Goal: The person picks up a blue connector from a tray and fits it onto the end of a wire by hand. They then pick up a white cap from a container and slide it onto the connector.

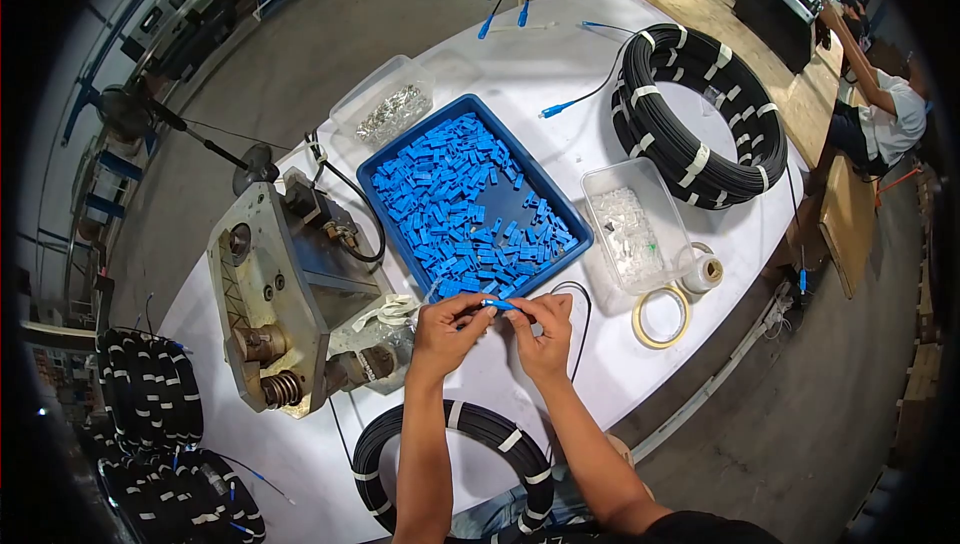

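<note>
The left hand (447, 337) and the right hand (545, 337) were close together, fingertips pinched on a slim blue plastic connector (501, 305) between them. The connector lay roughly level, just off the near edge of a deep blue rectangular plastic tray (546, 181), which held a heap of small blue plastic pieces (440, 189). A thin black cable (585, 329) curved down beside the right hand. Below the forearms was a round coil of black cable bound with white ties (520, 444).

On the white surface (545, 69), a heavy grey metal machine (300, 294) stood left of the tray. Beyond the tray sat a clear plastic box of small silvery parts (393, 114); to its right were a clear plastic box of whitish pieces (630, 234), a yellowish tape ring (641, 329) and a larger white-tied black coil (690, 159).
</note>
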The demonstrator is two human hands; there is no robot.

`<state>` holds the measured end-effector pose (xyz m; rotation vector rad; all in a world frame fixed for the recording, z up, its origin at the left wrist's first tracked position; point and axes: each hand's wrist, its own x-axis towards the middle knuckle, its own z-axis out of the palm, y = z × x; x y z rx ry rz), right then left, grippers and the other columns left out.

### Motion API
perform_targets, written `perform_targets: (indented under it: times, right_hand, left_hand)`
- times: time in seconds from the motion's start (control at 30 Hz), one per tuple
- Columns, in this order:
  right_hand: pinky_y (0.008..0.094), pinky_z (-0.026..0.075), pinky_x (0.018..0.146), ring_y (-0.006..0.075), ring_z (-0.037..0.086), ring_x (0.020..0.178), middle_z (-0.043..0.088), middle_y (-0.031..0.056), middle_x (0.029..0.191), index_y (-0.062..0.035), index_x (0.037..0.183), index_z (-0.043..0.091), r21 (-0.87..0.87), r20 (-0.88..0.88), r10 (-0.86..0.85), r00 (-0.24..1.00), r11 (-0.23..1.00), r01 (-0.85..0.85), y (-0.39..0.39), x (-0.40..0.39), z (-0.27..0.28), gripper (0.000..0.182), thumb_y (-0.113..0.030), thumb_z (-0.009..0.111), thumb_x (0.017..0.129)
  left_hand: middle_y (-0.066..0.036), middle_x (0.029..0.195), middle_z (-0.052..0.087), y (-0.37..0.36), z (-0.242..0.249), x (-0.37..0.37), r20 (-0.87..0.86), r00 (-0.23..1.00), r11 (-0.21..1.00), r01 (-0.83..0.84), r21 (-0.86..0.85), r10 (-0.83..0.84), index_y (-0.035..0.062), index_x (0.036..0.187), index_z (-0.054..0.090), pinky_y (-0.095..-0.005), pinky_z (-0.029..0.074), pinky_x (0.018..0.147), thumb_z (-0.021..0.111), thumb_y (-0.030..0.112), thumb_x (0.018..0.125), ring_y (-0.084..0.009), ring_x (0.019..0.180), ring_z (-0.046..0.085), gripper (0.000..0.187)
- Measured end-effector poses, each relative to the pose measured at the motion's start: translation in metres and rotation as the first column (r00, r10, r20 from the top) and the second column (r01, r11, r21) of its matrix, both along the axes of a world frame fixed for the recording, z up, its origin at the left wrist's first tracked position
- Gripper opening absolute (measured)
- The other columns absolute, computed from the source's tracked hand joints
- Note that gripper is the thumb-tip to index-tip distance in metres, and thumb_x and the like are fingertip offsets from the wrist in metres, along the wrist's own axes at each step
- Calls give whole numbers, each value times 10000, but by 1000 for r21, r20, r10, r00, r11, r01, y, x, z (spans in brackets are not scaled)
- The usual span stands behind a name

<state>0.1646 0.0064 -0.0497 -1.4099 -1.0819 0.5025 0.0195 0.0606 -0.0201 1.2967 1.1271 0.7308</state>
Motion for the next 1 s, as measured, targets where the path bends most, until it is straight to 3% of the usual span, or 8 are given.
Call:
perform_targets:
  times: [0.17, 0.23, 0.43, 0.77, 1.0]
  right_hand:
    - [314, 348, 718, 199, 399, 774, 556, 11, 685, -83, 917, 753, 2, 78, 0, 997, 1000, 0, 0, 1, 0, 139, -167, 751, 807]
    - [314, 359, 727, 201, 405, 776, 562, 16, 704, -79, 948, 748, -9, 74, 20, 997, 1000, -20, -1, 2, 0, 158, -161, 746, 813]
    - [304, 372, 775, 184, 446, 824, 617, 29, 812, -69, 996, 729, 33, -38, 41, 998, 999, -40, 0, 1, 3, 179, -129, 735, 827]
    - [292, 350, 732, 165, 425, 791, 593, 9, 722, -67, 904, 745, 22, -5, 43, 999, 999, -42, -1, 4, -1, 92, -117, 737, 828]
    - [306, 315, 681, 174, 352, 735, 517, -10, 621, -90, 903, 757, 7, -33, 27, 999, 1000, -26, -1, 4, -4, 147, -215, 747, 825]
  left_hand:
    - [-61, 893, 696, 0, 4, -2, -65, 997, 997, 53, 60, -49, -25, 1063, 684, -199, 539, 684, 676, 26, 882, -84, 776, 654, 188]
    - [-63, 886, 691, -1, 4, 0, 72, 997, 998, -5, -66, 10, -29, 1067, 675, -206, 540, 679, 668, 28, 889, -86, 769, 649, 187]
    - [-37, 819, 671, 0, 1, 1, 170, 984, 998, -44, -39, 50, -38, 1029, 666, -196, 499, 633, 669, 80, 893, -70, 723, 632, 180]
    - [-68, 871, 692, -3, 5, 1, 116, 993, 999, -28, -24, 30, -37, 1045, 666, -220, 541, 689, 669, 27, 886, -95, 745, 651, 171]
    - [-64, 878, 695, -2, 8, 2, 31, 1000, 1000, 9, -30, -8, -36, 1063, 671, -221, 550, 692, 662, 42, 895, -101, 746, 655, 185]
